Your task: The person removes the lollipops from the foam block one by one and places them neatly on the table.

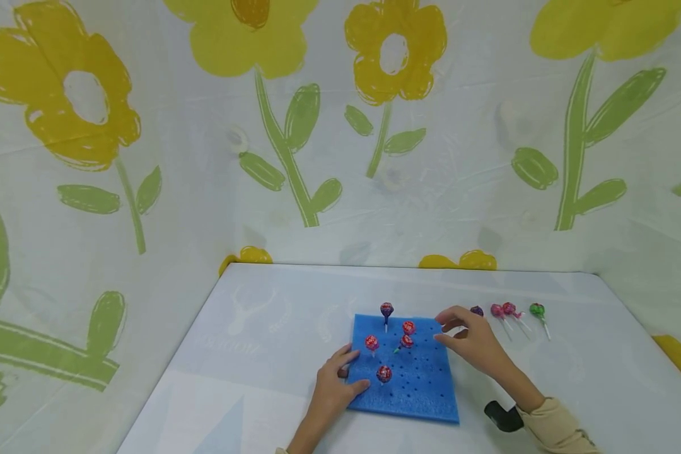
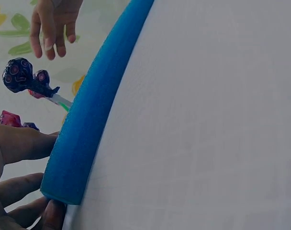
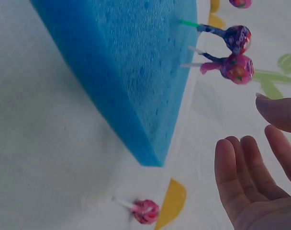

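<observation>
A blue foam board dotted with small holes lies on the white table. Several wrapped lollipops stand in it by their sticks, among them a dark blue one at the back, a pink one and a red one nearer the front. My left hand grips the board's left edge, thumb on top and fingers along the side. Over the board's back right corner hovers my right hand, fingers loosely bent and apart, holding nothing. In the right wrist view its fingers are clear of the lollipops.
Right of the board, more lollipops lie loose: a purple one partly behind the right hand, two pink ones and a green one. A black device sits at the right wrist. A flower-printed curtain surrounds the table.
</observation>
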### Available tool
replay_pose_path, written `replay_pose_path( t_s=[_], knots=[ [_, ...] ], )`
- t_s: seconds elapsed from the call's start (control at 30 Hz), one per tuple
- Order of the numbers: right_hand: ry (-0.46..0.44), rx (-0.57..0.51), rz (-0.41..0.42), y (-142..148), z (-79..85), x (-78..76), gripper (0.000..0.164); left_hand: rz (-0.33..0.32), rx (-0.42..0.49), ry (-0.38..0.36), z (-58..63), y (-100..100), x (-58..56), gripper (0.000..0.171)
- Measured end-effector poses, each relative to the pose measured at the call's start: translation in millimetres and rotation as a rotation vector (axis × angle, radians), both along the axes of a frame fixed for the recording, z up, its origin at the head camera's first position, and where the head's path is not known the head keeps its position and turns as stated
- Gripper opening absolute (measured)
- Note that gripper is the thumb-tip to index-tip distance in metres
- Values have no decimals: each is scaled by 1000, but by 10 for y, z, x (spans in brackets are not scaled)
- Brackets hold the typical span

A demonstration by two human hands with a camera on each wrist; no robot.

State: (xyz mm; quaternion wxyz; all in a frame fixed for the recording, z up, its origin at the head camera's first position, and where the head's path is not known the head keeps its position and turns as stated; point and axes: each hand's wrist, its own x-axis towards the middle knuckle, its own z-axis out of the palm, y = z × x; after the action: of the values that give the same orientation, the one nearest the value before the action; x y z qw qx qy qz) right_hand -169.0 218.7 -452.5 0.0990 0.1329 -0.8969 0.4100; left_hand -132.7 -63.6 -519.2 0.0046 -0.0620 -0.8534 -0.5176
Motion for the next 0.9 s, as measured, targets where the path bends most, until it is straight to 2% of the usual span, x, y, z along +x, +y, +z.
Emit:
replay_pose_path(
  t_s=[0.33,0.7,0.9],
  knots=[
    [-51,-71,29,-196,-72,-25,33,11,-16,-10,-4,10,5,55],
    [-56,-122,77,-392,-140,-53,32,9,-10,4,4,10,11,55],
    [-26,-145,105,-447,-149,-71,30,7,20,25,-9,0,13,55]
  ],
)
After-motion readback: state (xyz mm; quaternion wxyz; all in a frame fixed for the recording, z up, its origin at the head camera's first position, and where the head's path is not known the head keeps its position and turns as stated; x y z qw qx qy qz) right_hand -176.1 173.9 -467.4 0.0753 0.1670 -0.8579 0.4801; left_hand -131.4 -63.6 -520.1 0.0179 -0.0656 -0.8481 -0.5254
